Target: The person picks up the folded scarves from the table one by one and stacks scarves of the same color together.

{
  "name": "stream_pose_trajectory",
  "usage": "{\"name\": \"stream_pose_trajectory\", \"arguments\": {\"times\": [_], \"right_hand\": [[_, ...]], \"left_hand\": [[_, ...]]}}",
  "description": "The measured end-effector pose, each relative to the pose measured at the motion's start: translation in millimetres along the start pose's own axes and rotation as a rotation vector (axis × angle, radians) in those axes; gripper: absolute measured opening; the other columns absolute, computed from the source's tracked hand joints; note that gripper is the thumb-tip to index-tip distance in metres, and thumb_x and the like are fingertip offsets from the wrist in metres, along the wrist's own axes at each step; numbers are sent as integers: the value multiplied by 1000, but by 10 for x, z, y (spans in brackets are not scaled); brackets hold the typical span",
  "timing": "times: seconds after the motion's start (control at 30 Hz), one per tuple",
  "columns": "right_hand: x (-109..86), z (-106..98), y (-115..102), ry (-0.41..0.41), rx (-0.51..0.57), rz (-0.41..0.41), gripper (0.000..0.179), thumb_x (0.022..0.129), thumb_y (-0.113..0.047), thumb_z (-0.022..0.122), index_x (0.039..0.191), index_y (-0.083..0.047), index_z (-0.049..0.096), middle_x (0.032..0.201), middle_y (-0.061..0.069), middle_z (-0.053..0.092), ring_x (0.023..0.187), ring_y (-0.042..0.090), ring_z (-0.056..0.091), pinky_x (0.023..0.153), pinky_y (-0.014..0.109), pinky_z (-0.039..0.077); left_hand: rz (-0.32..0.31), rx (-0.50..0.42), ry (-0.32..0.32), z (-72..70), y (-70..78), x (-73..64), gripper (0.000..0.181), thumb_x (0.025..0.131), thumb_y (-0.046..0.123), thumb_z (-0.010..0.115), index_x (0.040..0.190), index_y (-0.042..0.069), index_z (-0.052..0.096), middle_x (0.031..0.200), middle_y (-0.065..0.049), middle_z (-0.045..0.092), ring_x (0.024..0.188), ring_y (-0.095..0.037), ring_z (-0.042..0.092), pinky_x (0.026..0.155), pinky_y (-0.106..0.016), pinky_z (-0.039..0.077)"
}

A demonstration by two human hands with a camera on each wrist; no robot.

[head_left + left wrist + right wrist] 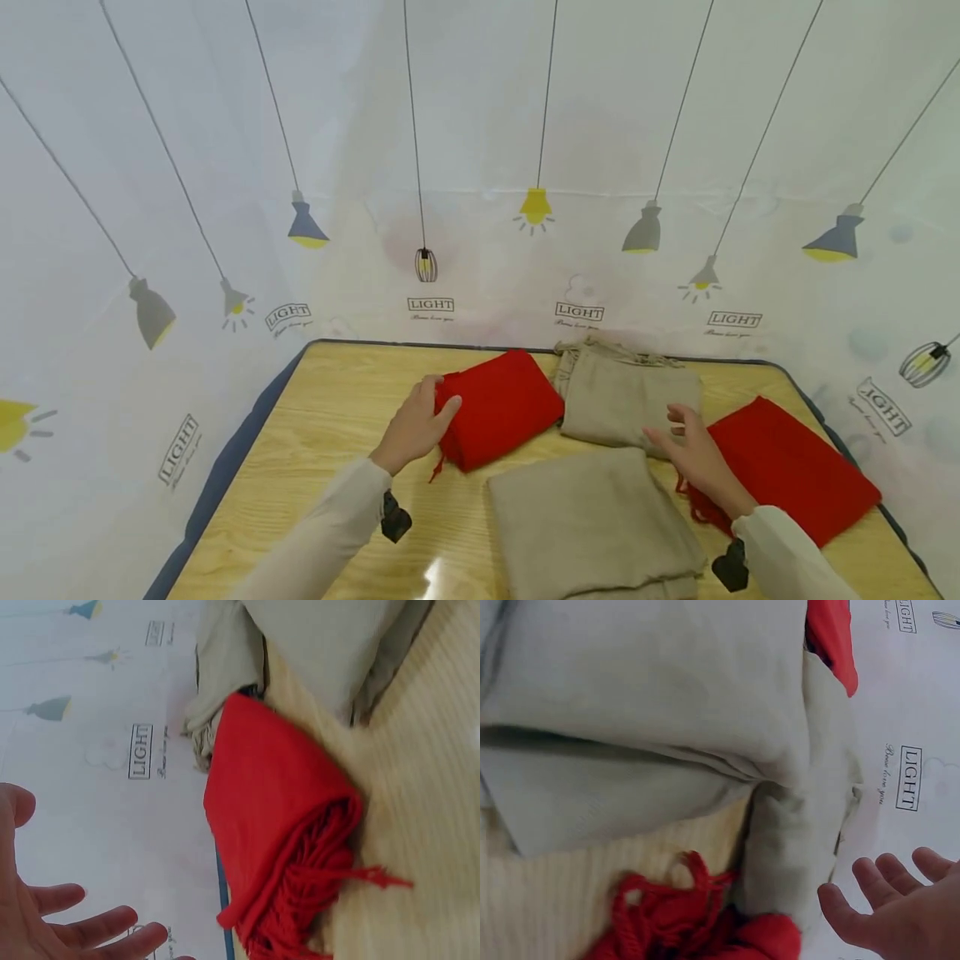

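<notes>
A folded red fringed scarf (501,408) lies at the back, left of centre. My left hand (416,425) is at its left edge, fingers spread; in the left wrist view the same hand (64,919) appears apart from the scarf (274,776), whose tassels hang from the folded end. My right hand (697,454) hovers with loosely bent fingers between a folded beige fringed scarf (630,396) at the back and a second folded red scarf (798,471) at the right. In the right wrist view that hand (904,904) holds nothing. A larger folded beige cloth (585,517) lies in front.
The wooden table (322,467) has a dark blue edge (217,483). Behind it and on both sides hangs a white sheet (480,125) printed with lamps. Black devices (395,517) are strapped at both wrists.
</notes>
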State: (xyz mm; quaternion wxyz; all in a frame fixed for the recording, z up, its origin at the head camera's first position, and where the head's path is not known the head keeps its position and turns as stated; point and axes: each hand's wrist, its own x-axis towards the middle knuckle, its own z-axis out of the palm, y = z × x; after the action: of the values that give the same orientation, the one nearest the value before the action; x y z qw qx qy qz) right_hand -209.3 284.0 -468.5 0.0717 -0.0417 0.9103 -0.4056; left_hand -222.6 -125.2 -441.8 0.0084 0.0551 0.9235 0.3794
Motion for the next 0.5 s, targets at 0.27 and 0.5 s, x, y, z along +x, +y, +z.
{"name": "stream_pose_trajectory", "arguments": {"times": [0.27,0.5], "right_hand": [[-99,73,65,-26,66,41,79,97,-46,47,147,3,12,148,30,23,131,48,32,97,61,38],[-100,181,153,-70,90,130,79,97,-44,48,146,5,13,147,31,25,131,47,33,99,55,41]], "left_hand": [[-16,-119,-101,181,14,-152,49,98,35,48,132,1,39,123,-20,53,108,-33,55,93,-51,45],[-34,-161,-143,325,0,-254,51,97,37,48,129,-2,41,108,-16,58,99,-28,57,87,-48,47]]}}
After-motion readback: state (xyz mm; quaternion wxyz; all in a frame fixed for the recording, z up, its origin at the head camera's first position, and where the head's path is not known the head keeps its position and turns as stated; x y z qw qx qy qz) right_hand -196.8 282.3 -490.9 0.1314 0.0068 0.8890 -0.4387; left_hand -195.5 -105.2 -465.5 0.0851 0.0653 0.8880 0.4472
